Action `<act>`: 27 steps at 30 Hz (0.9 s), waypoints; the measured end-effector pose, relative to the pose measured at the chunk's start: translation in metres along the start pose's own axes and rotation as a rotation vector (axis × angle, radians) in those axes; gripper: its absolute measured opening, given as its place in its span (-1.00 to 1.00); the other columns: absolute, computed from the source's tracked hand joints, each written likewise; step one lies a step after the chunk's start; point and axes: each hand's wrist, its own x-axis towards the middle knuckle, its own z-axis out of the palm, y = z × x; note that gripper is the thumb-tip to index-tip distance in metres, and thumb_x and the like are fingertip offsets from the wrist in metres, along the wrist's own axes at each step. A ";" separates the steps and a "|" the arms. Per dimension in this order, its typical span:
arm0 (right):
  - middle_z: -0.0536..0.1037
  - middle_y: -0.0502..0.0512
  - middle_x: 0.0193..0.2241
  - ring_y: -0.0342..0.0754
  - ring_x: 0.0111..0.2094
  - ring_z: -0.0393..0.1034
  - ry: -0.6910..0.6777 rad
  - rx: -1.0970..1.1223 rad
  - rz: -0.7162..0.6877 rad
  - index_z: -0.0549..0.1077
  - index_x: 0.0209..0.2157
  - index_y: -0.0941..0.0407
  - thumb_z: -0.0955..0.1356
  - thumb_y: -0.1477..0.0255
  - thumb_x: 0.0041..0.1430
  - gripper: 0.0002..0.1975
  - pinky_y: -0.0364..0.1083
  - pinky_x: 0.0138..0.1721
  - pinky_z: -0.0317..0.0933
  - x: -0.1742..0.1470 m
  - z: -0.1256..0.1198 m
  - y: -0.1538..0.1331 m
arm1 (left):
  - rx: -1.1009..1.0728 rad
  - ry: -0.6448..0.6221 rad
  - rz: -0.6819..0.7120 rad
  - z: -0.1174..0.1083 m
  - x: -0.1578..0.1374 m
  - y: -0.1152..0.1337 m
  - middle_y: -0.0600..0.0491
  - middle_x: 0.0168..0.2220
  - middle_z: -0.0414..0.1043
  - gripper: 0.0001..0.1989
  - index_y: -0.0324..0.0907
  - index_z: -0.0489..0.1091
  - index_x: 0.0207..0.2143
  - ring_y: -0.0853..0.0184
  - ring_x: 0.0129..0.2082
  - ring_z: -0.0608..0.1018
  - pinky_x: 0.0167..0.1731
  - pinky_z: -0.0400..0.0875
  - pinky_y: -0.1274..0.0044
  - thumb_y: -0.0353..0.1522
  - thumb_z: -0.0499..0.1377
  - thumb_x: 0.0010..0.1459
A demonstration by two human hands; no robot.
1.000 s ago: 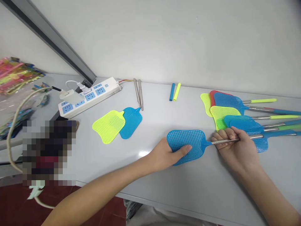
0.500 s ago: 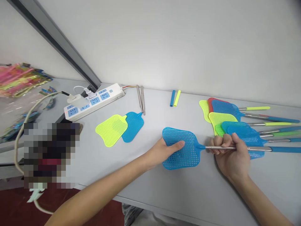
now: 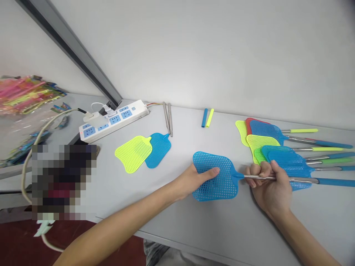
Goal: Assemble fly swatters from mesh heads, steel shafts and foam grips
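A blue fly swatter [image 3: 227,184] with a metal rod and blue grip is in both my hands above the table. My left hand [image 3: 198,179] pinches its mesh head, thumb on top and the other fingers hidden beneath. Around the metal rod, just behind the head, my right hand [image 3: 270,184] is closed with the palm up. Beyond that hand lies a group of swatters, among them a yellow swatter [image 3: 256,142], a red swatter [image 3: 249,127] and a blue swatter [image 3: 267,131]. Left of my hands rest a loose yellow swatter head [image 3: 133,153] and a blue swatter head [image 3: 159,153].
Two metal rods [image 3: 170,120] lie near the wall, and farther right are a blue grip tube [image 3: 204,118] and a yellow grip tube [image 3: 210,118]. A white power strip [image 3: 115,122] with a cable stands at the left. Plastic-bagged items [image 3: 30,96] lie beyond the metal post.
My right hand has shifted slightly left along the rod toward the swatter's head. My left hand keeps its pinch. The whole view has moved a little.
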 end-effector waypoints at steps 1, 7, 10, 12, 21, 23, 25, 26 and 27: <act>0.12 -0.03 -0.82 -0.18 -0.72 0.09 0.002 0.003 -0.002 0.27 -0.77 0.13 0.17 0.30 0.11 -0.57 -0.17 -0.67 -0.02 0.000 0.000 0.000 | 0.001 0.004 0.000 0.000 0.000 0.000 -0.11 -0.08 0.38 -0.58 -0.22 0.35 -0.14 0.18 -0.10 0.43 -0.11 0.30 0.35 -0.21 0.19 -0.04; 0.09 -0.04 -0.82 -0.18 -0.72 0.07 0.026 -0.006 0.016 0.25 -0.77 0.13 0.18 0.29 0.10 -0.58 -0.17 -0.66 -0.02 0.000 0.004 -0.001 | -0.016 -0.006 0.008 0.000 0.000 0.002 -0.08 -0.15 0.43 -0.61 -0.21 0.37 -0.15 0.19 -0.08 0.41 -0.10 0.28 0.35 -0.23 0.20 -0.05; 0.08 -0.05 -0.81 -0.19 -0.71 0.07 0.035 -0.029 0.056 0.26 -0.76 0.13 0.18 0.31 0.10 -0.60 -0.17 -0.64 -0.01 0.000 0.007 -0.003 | -0.003 -0.026 0.010 -0.003 0.000 0.009 -0.09 -0.17 0.44 -0.60 -0.22 0.36 -0.14 0.19 -0.07 0.40 -0.09 0.28 0.35 -0.24 0.21 -0.05; 0.07 -0.06 -0.81 -0.20 -0.72 0.05 0.039 -0.042 0.084 0.28 -0.74 0.14 0.19 0.34 0.10 -0.61 -0.17 -0.64 -0.02 0.001 0.008 -0.005 | 0.011 -0.042 0.011 -0.006 0.000 0.015 -0.10 -0.16 0.43 -0.60 -0.23 0.35 -0.14 0.19 -0.09 0.42 -0.10 0.28 0.35 -0.25 0.21 -0.05; 0.08 -0.09 -0.82 -0.24 -0.74 0.00 0.089 -0.027 0.116 0.43 -0.61 0.16 0.21 0.34 0.07 -0.70 -0.18 -0.64 -0.01 0.005 -0.001 -0.011 | 0.126 0.095 0.076 -0.024 -0.004 0.040 -0.09 -0.23 0.46 -0.65 -0.26 0.39 -0.25 0.23 -0.24 0.50 -0.23 0.37 0.40 -0.25 0.24 -0.10; 0.07 -0.09 -0.82 -0.24 -0.74 0.01 0.111 -0.011 0.085 0.43 -0.63 0.16 0.22 0.34 0.06 -0.69 -0.18 -0.64 0.00 0.007 -0.004 -0.013 | 0.185 0.140 0.089 -0.031 -0.002 0.044 -0.07 -0.27 0.47 -0.66 -0.26 0.40 -0.29 0.26 -0.32 0.51 -0.27 0.38 0.42 -0.23 0.24 -0.11; 0.08 -0.08 -0.82 -0.24 -0.74 0.02 0.115 -0.010 0.059 0.43 -0.65 0.16 0.22 0.35 0.05 -0.69 -0.17 -0.64 0.01 0.008 -0.007 -0.013 | 0.283 0.183 0.123 -0.038 0.001 0.047 -0.05 -0.34 0.47 -0.67 -0.26 0.39 -0.32 0.29 -0.36 0.50 -0.31 0.38 0.44 -0.20 0.21 -0.09; 0.08 -0.07 -0.83 -0.23 -0.73 0.03 0.113 -0.011 0.051 0.43 -0.66 0.16 0.22 0.35 0.06 -0.68 -0.17 -0.64 0.01 0.009 -0.008 -0.014 | 0.354 0.226 0.165 -0.040 0.002 0.047 -0.02 -0.38 0.46 -0.66 -0.25 0.39 -0.32 0.30 -0.38 0.49 -0.33 0.37 0.46 -0.19 0.20 -0.09; 0.08 -0.07 -0.83 -0.23 -0.73 0.03 0.110 -0.010 0.049 0.43 -0.66 0.16 0.21 0.34 0.06 -0.67 -0.17 -0.64 0.01 0.009 -0.009 -0.014 | 0.438 0.285 0.221 -0.042 0.004 0.047 0.00 -0.41 0.45 -0.65 -0.24 0.38 -0.30 0.31 -0.39 0.48 -0.35 0.36 0.48 -0.18 0.19 -0.08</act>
